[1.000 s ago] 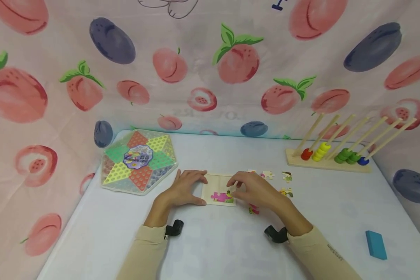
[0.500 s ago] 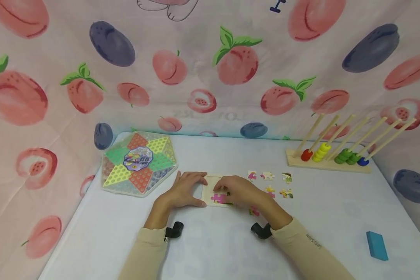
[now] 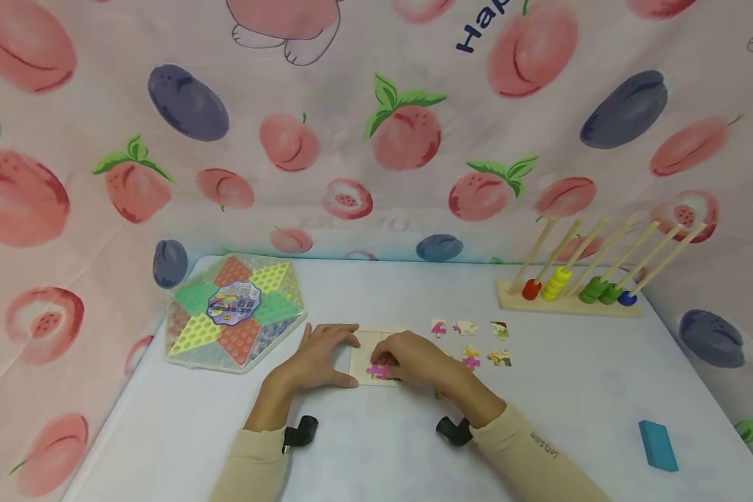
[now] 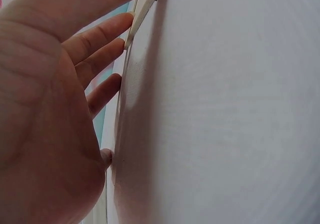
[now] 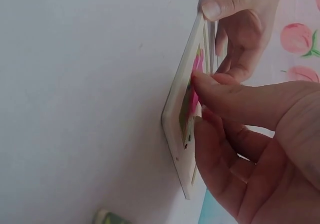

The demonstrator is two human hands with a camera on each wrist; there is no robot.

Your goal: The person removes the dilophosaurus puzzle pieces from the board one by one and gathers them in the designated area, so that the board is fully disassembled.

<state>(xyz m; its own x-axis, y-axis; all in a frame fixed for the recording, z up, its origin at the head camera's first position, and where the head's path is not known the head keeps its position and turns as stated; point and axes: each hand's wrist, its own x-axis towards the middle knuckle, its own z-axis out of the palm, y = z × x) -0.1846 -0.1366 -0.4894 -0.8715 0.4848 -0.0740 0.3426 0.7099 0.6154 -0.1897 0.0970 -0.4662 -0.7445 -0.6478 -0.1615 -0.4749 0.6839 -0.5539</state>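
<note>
Item: shallow pale wooden puzzle tray (image 3: pixel 369 346), rectangular, lay flat on the white table (image 3: pixel 376 286) near the front middle, between the two hands. A pink and green jigsaw piece (image 3: pixel 379 370) sat in its lower part.

Left hand (image 3: pixel 318 353): rested at the tray's left edge, fingers nearly straight and spread, tips on the far left corner and thumb against the near edge, bracing it. In the left wrist view the left hand (image 4: pixel 45 109) lay relaxed, fingertips touching the thin tray rim (image 4: pixel 142 12).

Right hand (image 3: pixel 414 357): lay over the tray's right half, fingers bent downward, pressing on the pink piece. In the right wrist view a fingertip of the right hand (image 5: pixel 250 134) touched the pink piece (image 5: pixel 196 79) set in the tray (image 5: pixel 177 119).

Nearby: six loose colourful jigsaw pieces (image 3: pixel 470 343) lay just right of the tray, in rows. A hexagonal multicoloured Chinese checkers board (image 3: pixel 232 310) lay far left. A wooden rod abacus with coloured rings (image 3: pixel 571 286) stood far right. A teal rectangular block (image 3: pixel 657 445) lay near the right front.
</note>
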